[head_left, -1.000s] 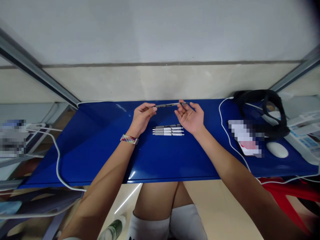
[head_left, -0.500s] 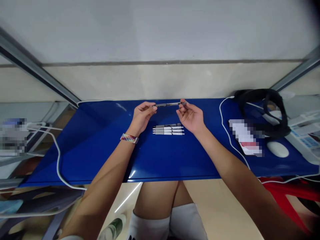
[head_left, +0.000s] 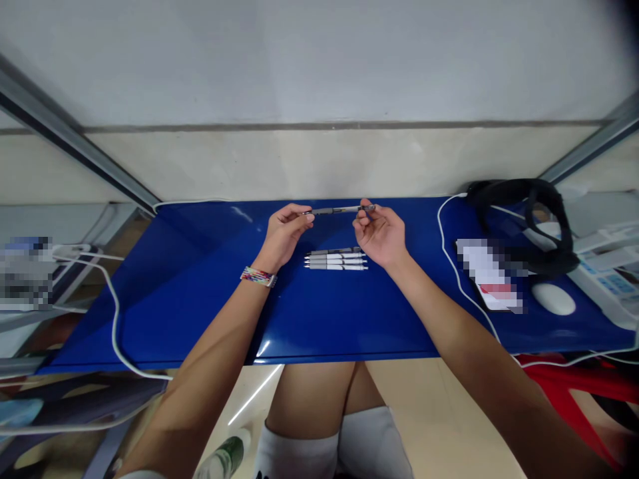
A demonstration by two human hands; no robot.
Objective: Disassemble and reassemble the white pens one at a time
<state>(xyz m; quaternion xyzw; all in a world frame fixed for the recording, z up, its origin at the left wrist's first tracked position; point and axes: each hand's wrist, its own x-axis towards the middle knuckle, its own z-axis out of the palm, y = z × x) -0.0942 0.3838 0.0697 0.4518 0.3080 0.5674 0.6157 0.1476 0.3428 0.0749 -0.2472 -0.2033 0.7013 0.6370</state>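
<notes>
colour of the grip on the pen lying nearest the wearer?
Grey: the grip on that pen shows best in the head view.

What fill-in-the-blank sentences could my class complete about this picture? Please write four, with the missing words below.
1. A slim, partly grey pen-like object spans from the bare left hand to the bare ____ hand.
2. A multicoloured band circles the person's left ____.
3. Slim grey-and-white pens lie side by side on a glossy table coloured ____.
4. The smooth oval computer mouse is ____ in colour.

Missing words: right; wrist; blue; white.
</notes>
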